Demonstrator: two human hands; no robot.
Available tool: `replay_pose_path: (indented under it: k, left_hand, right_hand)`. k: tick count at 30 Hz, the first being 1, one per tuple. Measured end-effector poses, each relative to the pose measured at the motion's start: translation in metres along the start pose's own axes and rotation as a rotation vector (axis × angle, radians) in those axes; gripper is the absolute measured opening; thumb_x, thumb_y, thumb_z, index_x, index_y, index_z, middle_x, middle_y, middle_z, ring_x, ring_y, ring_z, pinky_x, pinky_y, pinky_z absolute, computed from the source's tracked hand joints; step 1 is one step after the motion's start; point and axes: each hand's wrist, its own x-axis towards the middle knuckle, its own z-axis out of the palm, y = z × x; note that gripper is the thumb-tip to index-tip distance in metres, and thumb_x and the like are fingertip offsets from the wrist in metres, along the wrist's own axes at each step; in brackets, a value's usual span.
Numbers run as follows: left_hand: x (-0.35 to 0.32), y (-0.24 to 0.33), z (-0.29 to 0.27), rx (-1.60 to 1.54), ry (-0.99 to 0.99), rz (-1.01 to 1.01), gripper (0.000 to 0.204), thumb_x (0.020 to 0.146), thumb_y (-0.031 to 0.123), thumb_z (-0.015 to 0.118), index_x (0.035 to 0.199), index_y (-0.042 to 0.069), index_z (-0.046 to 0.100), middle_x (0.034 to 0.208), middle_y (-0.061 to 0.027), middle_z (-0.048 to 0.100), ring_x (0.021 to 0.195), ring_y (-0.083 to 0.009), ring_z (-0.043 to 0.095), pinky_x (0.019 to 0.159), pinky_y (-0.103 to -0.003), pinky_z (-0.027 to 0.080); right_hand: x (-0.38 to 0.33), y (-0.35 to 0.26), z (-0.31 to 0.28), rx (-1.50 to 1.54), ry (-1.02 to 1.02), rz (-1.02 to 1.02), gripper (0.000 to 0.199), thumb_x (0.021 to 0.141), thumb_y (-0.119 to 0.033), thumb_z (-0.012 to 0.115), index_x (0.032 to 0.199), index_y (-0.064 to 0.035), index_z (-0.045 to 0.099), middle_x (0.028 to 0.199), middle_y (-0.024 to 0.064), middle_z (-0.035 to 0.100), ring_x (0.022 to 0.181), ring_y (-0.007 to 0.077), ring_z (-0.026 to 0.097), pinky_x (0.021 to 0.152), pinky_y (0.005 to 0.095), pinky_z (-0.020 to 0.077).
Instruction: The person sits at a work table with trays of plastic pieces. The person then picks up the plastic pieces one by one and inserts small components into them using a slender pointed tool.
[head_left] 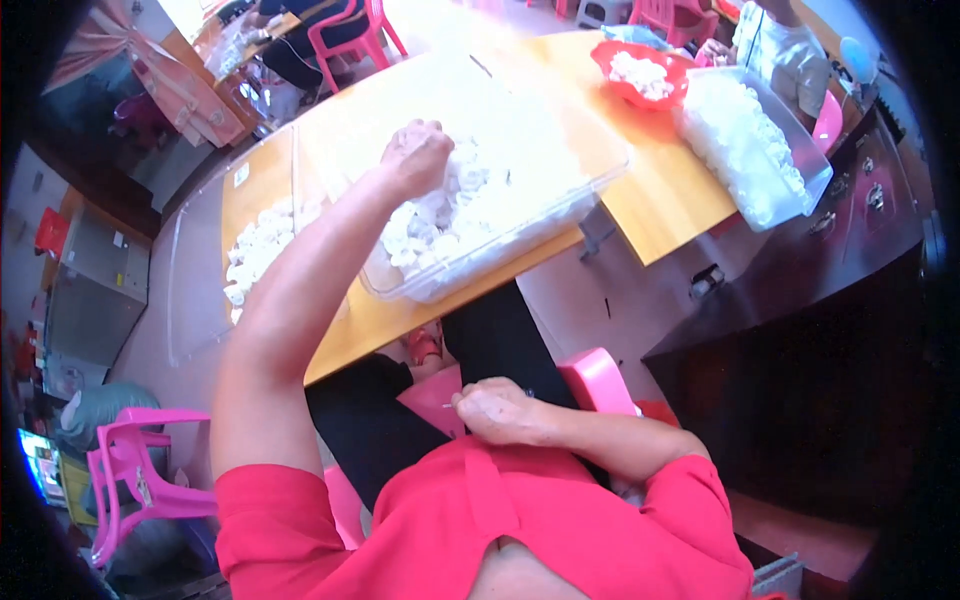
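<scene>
My left hand (418,157) is stretched out over a clear plastic tray (600,180) on the table, its fingers curled closed. Whatever it holds, if anything, is hidden. Under and beside it, small white pieces (425,228) lie heaped in the tray; glare washes out their detail. Low over my lap, my right hand (495,410) is closed in a fist. A small pale tip pokes out from its thumb side, too small to name.
More white pieces (262,245) lie on the wooden table (680,205) at the left. A red bowl (640,75) and a clear bin (750,150), both with white pieces, stand at the far right, near another person (785,55). A pink plastic chair (150,480) stands at left.
</scene>
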Motion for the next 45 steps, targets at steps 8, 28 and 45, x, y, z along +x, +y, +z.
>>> replay_pose_path:
  k: [8, 28, 45]
  left_hand:
    - [-0.067, 0.002, -0.043, -0.656, 0.184, -0.306, 0.010, 0.072, 0.006, 0.068, 0.079, 0.000, 0.069, 0.085, -0.0138, 0.067, 0.076, -0.0259, 0.064, 0.071, -0.036, 0.050]
    - [-0.424, 0.139, -0.003, -2.668, 0.533, -0.464, 0.016, 0.091, 0.010, 0.053, 0.098, -0.003, 0.058, 0.104, -0.0136, 0.061, 0.090, -0.0204, 0.059, 0.085, -0.035, 0.047]
    - [-0.543, 0.129, 0.042, -2.174, 0.613, -0.729, 0.031, 0.087, 0.001, 0.062, 0.117, -0.003, 0.058, 0.108, -0.0105, 0.063, 0.092, -0.0149, 0.062, 0.077, -0.026, 0.052]
  right_hand:
    - [-0.010, -0.047, -0.003, 0.079, -0.229, 0.081, 0.012, 0.071, -0.009, 0.055, 0.066, -0.0017, 0.063, 0.071, 0.0204, 0.064, 0.071, 0.0340, 0.066, 0.065, 0.0432, 0.0529]
    - [0.056, -0.157, 0.014, 0.904, 0.340, 0.160, 0.022, 0.092, -0.001, 0.055, 0.111, 0.0065, 0.061, 0.095, 0.0075, 0.067, 0.083, 0.0111, 0.063, 0.070, 0.0230, 0.0518]
    - [0.072, -0.183, 0.119, 0.685, 0.230, 0.113, 0.022, 0.083, 0.002, 0.060, 0.105, 0.0026, 0.063, 0.077, 0.0147, 0.063, 0.069, 0.0221, 0.064, 0.060, 0.0289, 0.0494]
